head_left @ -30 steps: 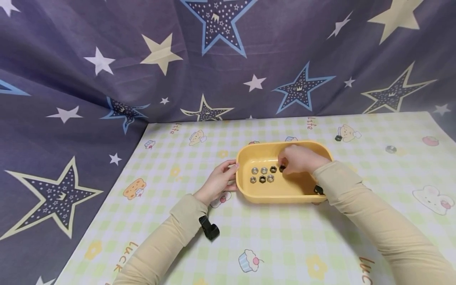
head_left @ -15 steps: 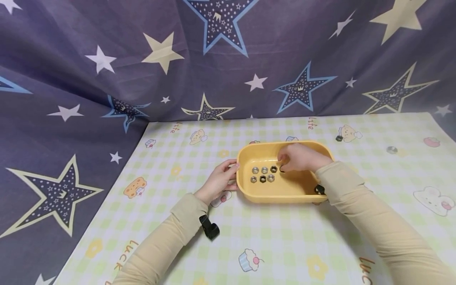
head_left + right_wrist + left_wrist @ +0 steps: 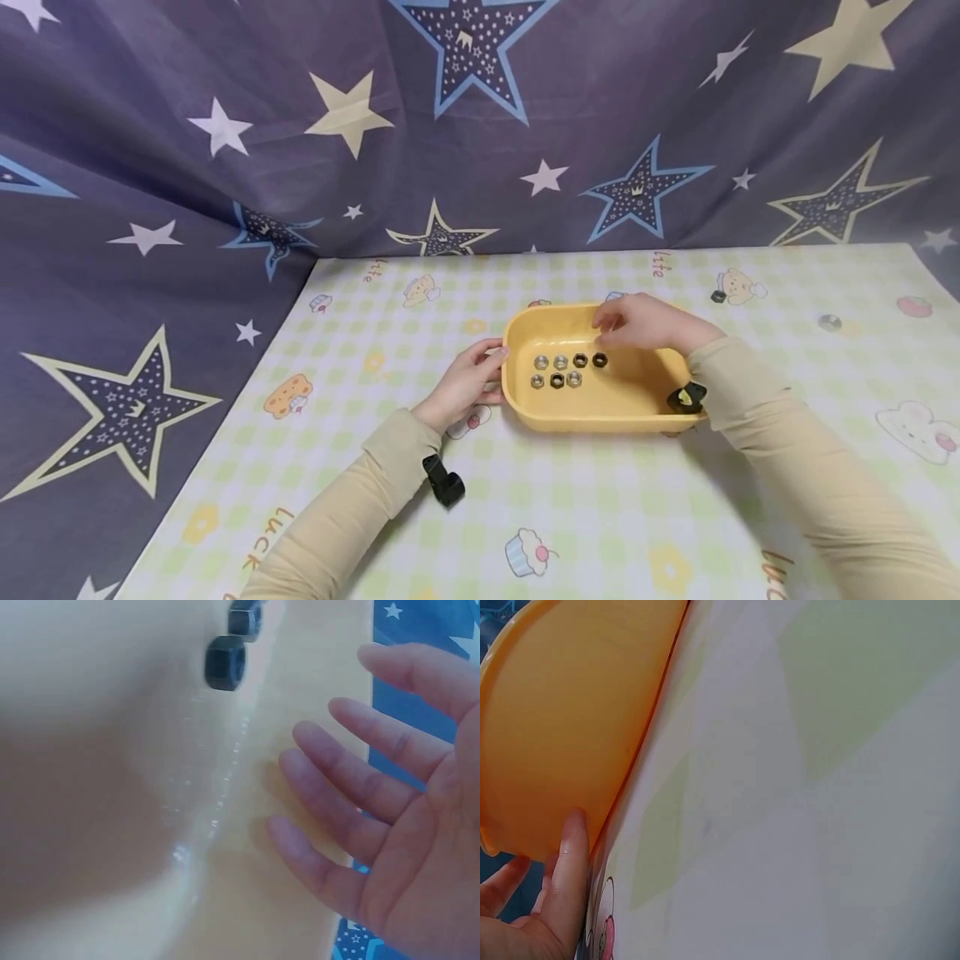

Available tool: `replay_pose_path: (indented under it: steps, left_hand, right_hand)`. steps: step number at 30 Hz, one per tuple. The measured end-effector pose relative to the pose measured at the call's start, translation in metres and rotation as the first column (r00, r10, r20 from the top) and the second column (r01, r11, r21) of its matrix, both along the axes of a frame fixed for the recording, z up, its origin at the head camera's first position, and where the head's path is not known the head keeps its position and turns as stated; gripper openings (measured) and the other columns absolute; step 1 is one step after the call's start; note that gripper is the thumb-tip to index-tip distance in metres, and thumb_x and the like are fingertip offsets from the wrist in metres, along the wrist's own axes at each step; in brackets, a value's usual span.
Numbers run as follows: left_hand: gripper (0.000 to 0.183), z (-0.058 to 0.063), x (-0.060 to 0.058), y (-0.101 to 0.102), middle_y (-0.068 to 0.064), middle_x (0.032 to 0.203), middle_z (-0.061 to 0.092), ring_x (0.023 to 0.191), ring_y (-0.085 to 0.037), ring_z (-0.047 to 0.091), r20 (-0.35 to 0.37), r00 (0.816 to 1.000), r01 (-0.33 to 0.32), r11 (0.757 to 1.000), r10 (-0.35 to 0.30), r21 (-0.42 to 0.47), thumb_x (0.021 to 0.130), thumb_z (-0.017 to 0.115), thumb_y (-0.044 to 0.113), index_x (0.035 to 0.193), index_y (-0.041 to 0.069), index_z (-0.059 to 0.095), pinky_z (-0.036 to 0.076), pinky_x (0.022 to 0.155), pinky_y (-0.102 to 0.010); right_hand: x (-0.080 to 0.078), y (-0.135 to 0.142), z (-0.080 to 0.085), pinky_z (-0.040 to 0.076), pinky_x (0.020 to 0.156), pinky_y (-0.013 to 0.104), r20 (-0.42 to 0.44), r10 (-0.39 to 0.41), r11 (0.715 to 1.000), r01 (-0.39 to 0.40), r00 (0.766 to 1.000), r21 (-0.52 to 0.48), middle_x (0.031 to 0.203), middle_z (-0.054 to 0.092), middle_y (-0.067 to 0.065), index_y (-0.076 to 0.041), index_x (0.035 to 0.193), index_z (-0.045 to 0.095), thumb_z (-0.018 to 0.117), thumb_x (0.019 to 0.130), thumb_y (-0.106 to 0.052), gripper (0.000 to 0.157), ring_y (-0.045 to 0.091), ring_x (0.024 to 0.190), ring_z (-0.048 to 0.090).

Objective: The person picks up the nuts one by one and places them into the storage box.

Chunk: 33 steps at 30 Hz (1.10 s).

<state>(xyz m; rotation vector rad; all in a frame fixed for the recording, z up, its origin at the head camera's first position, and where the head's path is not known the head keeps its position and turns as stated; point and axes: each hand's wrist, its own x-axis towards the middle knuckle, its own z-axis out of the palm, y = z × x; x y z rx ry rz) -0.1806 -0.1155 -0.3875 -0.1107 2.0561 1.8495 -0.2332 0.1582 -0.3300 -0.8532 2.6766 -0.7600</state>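
Note:
A yellow plastic bin (image 3: 615, 423) stands on the table. My left hand (image 3: 468, 379) rests against its left end, the fingers fairly straight along rim and outer wall; in the left wrist view one finger (image 3: 571, 847) touches the wall. Hex nuts lie in two rows on the bin's floor, a front row of a silver, a black (image 3: 557, 381) and a silver nut, and a back row of silver nuts (image 3: 542, 362) then black ones. Just above and right of the last black nut (image 3: 600, 360), my right hand (image 3: 643, 323) hovers inside the bin, fingers spread, holding nothing.
Beyond the bin on the right, a black nut (image 3: 718, 297) and a silver nut (image 3: 829, 322) lie on the checked tablecloth (image 3: 420, 533). A star-printed curtain (image 3: 480, 167) hangs along the back and left. A black wrist mount (image 3: 444, 483) hangs under the left sleeve.
My right hand has let go of a black nut at the right end of the back row, then risen and drawn back to the right, fingers opening. The left hand keeps its place.

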Motion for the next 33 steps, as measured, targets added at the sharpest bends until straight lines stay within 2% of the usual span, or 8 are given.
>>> replay_pose_path:
  steps: [5,13,17,24,29,33]
  left_hand:
    - [0.041,0.0,0.0,0.0,-0.013,0.11,0.055,0.077,-0.014,0.065,-0.004,1.0,-0.006,1.0,0.006,-0.001,0.099,0.05,0.03,0.136,0.011,0.048,0.062,0.066,-0.03]
    - [0.04,-0.002,-0.001,0.001,-0.012,0.107,0.057,0.076,-0.014,0.066,0.005,1.0,-0.007,1.0,0.007,-0.009,0.099,0.05,0.031,0.135,0.013,0.049,0.061,0.065,-0.029]
    - [0.04,-0.001,0.0,0.001,-0.011,0.107,0.058,0.076,-0.014,0.066,0.001,1.0,-0.01,1.0,0.01,-0.011,0.099,0.051,0.031,0.134,0.013,0.049,0.061,0.064,-0.029]
    - [0.041,0.029,0.014,0.003,-0.011,0.107,0.056,0.079,-0.014,0.065,0.016,1.0,0.018,1.0,-0.018,-0.013,0.1,0.048,0.026,0.137,0.007,0.046,0.061,0.068,-0.03]
    - [0.041,0.027,0.012,0.003,-0.013,0.108,0.057,0.079,-0.015,0.065,0.012,1.0,0.016,1.0,-0.016,-0.011,0.101,0.047,0.025,0.136,0.006,0.046,0.061,0.069,-0.029]
    - [0.041,0.013,0.005,0.001,-0.012,0.107,0.057,0.077,-0.014,0.066,0.014,1.0,0.015,1.0,-0.014,-0.004,0.1,0.048,0.026,0.137,0.007,0.046,0.062,0.067,-0.031]
  right_hand:
    - [0.002,0.003,0.011,0.053,0.085,0.042,0.001,0.009,1.0,-0.009,1.0,-0.001,0.091,0.067,0.008,0.0,0.102,0.067,0.065,0.085,-0.014,0.023,0.023,0.088,0.061]
    - [0.007,0.02,0.03,0.049,0.094,0.048,0.108,0.062,0.996,-0.069,0.992,0.061,0.101,0.067,0.009,0.001,0.119,0.06,0.06,0.089,-0.019,0.036,0.027,0.099,0.061]
    - [0.009,0.032,0.038,0.05,0.094,0.048,0.119,0.035,0.998,-0.042,0.992,0.055,0.103,0.067,0.008,0.0,0.122,0.058,0.06,0.09,-0.02,0.038,0.031,0.102,0.062]
    - [0.011,0.058,0.04,0.053,0.091,0.047,0.08,0.005,1.0,-0.006,0.997,0.02,0.106,0.065,0.01,-0.001,0.12,0.058,0.063,0.091,-0.02,0.035,0.03,0.102,0.061]
    - [0.015,0.071,0.037,0.051,0.093,0.049,0.06,-0.038,0.999,0.038,0.997,-0.005,0.107,0.067,0.01,-0.001,0.118,0.06,0.061,0.092,-0.017,0.031,0.03,0.105,0.06]
    - [0.018,0.079,0.03,0.054,0.089,0.038,0.016,-0.061,0.998,0.062,0.998,-0.031,0.107,0.068,0.01,-0.001,0.115,0.062,0.061,0.092,-0.013,0.027,0.026,0.101,0.062]
